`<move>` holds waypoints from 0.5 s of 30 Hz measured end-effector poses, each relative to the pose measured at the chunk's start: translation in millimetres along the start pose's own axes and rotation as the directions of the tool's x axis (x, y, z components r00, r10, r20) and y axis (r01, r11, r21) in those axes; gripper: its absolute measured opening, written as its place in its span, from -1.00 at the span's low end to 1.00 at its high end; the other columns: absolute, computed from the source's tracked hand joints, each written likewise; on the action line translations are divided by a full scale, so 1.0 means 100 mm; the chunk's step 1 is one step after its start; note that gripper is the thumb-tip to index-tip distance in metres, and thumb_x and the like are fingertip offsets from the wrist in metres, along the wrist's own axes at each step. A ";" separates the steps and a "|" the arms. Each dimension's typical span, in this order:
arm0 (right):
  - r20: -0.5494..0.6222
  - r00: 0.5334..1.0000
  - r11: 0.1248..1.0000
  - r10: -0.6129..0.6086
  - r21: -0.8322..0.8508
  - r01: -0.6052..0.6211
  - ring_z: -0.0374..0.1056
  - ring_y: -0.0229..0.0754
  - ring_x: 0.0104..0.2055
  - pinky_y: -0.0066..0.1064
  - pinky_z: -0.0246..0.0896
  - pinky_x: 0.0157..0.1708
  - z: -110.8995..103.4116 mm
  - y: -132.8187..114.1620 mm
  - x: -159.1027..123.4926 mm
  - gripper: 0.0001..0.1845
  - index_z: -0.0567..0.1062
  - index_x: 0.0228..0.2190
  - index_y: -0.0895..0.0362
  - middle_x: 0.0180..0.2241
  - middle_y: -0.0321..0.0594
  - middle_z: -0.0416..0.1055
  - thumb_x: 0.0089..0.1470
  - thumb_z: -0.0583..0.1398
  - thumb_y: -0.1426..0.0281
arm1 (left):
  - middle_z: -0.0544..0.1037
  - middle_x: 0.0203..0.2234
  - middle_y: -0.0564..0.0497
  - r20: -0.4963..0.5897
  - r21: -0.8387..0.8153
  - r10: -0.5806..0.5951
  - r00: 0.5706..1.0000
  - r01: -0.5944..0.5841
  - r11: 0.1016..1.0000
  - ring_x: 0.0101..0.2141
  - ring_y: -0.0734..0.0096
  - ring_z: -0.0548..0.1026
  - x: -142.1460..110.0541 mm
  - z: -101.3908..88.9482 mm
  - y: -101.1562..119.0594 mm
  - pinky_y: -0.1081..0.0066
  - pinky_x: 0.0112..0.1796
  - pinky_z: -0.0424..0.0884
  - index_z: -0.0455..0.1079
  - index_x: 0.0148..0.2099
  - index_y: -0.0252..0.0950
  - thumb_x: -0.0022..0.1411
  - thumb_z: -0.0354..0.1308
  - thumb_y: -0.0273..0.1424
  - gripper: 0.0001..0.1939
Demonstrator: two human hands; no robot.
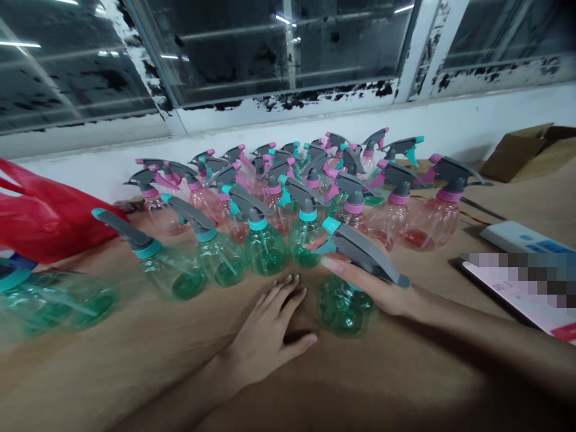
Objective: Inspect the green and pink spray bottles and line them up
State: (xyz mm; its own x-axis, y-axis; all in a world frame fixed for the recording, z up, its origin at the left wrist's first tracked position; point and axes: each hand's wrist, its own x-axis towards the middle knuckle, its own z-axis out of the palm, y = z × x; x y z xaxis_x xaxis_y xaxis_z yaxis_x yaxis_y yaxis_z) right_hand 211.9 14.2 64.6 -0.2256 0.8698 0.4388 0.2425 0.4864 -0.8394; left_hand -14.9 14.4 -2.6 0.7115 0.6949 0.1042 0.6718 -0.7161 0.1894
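Observation:
My right hand (pixel 382 285) is wrapped round the neck of a green spray bottle (pixel 344 312) with a grey and teal trigger head. The bottle stands upright on the brown table, and its trigger points to the left, away from my wrist. Flat on the table to its left lies my left hand (pixel 270 330), fingers stretched out and holding nothing. Just beyond its fingertips stand a green spray bottle (pixel 265 249) and a second green spray bottle (pixel 306 240). More green ones, such as the leftmost-leaning spray bottle (pixel 173 270), line up to the left.
Behind, several pink spray bottles (pixel 432 222) crowd toward the white wall (pixel 279 123) under the windows. A red plastic bag (pixel 54 210) sits at the left. An open cardboard box (pixel 526 153), a white box (pixel 526 237) and a partly blurred tablet-like panel (pixel 508 285) lie at the right.

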 end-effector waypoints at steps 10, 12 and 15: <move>-0.036 0.999 0.994 -0.027 -0.107 0.023 0.25 -0.23 -0.46 -0.29 0.21 -0.38 -0.01 0.00 -0.02 -0.76 0.42 -0.44 0.03 -0.50 -0.33 0.34 0.16 0.12 0.17 | 0.12 0.26 -0.20 -0.004 0.010 0.004 1.000 -0.004 1.000 0.22 0.03 0.10 0.00 0.00 0.00 0.03 0.14 0.11 0.10 0.28 -0.33 0.26 0.05 0.00 -0.31; -0.029 0.999 0.998 -0.045 -0.047 0.044 0.32 -0.20 -0.41 -0.27 0.26 -0.32 -0.01 -0.01 -0.02 -0.83 0.44 -0.35 0.01 -0.43 -0.31 0.40 0.15 0.14 0.19 | 0.14 0.25 -0.19 -0.020 0.004 0.008 1.000 -0.008 1.000 0.22 0.03 0.11 -0.01 0.01 0.00 0.04 0.14 0.12 0.11 0.27 -0.31 0.26 0.05 -0.01 -0.31; -0.034 0.997 0.997 -0.073 0.027 0.074 0.39 -0.11 -0.18 -0.21 0.28 -0.13 0.00 -0.02 0.00 -0.84 0.44 -0.24 -0.01 -0.25 -0.28 0.47 0.11 0.20 0.25 | 0.15 0.25 -0.18 -0.036 0.003 0.005 0.999 -0.005 1.000 0.22 0.03 0.12 -0.02 0.01 0.00 0.05 0.13 0.12 0.11 0.28 -0.29 0.26 0.06 -0.01 -0.32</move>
State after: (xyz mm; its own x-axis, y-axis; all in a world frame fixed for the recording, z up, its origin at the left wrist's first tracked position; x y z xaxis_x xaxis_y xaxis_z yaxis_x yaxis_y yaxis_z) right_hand 211.7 13.1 65.9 -0.2100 0.8345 0.5094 0.1999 0.5467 -0.8131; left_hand -15.6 13.1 -3.8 0.7070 0.6932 0.1403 0.6688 -0.7198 0.1861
